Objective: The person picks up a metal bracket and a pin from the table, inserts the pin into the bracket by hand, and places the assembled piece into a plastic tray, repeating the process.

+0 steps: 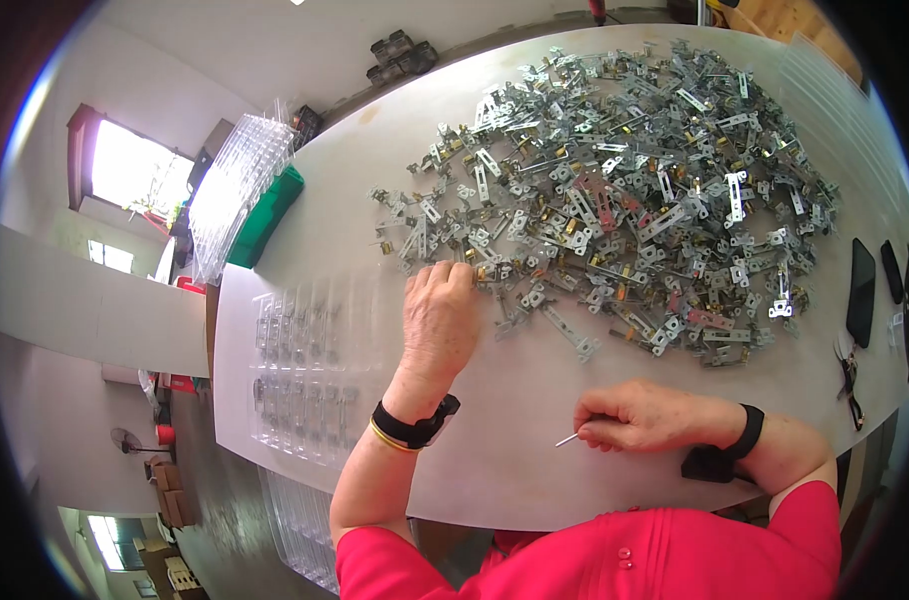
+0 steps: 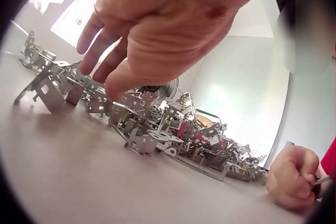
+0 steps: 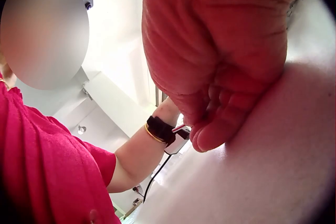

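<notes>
A wide heap of small metal brackets (image 1: 615, 200), silvery with some brass-coloured and reddish pieces, covers the far part of the table. My left hand (image 1: 442, 315) reaches to the heap's near left edge. In the left wrist view its fingers (image 2: 94, 50) point down among the brackets (image 2: 157, 134), loosely spread, with no piece visibly pinched. Lower right of it, my right hand (image 1: 635, 415) is curled just above the bare tabletop and grips a thin metal rod (image 1: 567, 440). The rod's tip sticks out past the thumb; the rest is hidden in the fingers.
Clear plastic trays (image 1: 305, 370) with moulded compartments lie left of my left hand. A stack of clear trays (image 1: 240, 190) stands by a green bin (image 1: 265, 218) at the far left. A black phone (image 1: 861, 293) and pliers (image 1: 851, 390) lie near the right edge.
</notes>
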A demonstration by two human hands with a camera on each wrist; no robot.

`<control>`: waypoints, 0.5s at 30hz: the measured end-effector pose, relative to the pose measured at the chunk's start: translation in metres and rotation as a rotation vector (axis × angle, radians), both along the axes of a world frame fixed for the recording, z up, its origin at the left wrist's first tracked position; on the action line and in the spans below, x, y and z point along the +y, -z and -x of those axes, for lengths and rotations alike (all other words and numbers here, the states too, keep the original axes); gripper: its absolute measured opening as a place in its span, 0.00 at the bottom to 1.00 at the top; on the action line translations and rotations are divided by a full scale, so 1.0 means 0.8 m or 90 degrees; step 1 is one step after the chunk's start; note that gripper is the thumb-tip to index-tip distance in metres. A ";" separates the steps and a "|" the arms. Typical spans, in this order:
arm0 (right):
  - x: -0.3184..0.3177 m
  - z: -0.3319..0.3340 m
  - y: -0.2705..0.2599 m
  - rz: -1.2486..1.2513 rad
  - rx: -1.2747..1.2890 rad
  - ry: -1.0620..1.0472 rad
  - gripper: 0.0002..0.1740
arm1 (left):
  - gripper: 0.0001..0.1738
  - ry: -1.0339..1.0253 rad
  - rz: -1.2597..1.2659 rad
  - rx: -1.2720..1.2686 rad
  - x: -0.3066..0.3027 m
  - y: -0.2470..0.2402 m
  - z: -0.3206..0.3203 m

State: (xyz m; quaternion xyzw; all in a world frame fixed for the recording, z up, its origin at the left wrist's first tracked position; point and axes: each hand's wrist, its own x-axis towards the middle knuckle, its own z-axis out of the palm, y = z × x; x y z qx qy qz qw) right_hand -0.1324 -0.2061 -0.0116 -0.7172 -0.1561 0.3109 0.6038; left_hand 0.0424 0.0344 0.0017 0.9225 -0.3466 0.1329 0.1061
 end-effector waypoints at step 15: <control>0.002 0.003 0.002 -0.001 -0.024 0.012 0.10 | 0.09 0.057 0.071 -0.004 -0.020 0.002 -0.007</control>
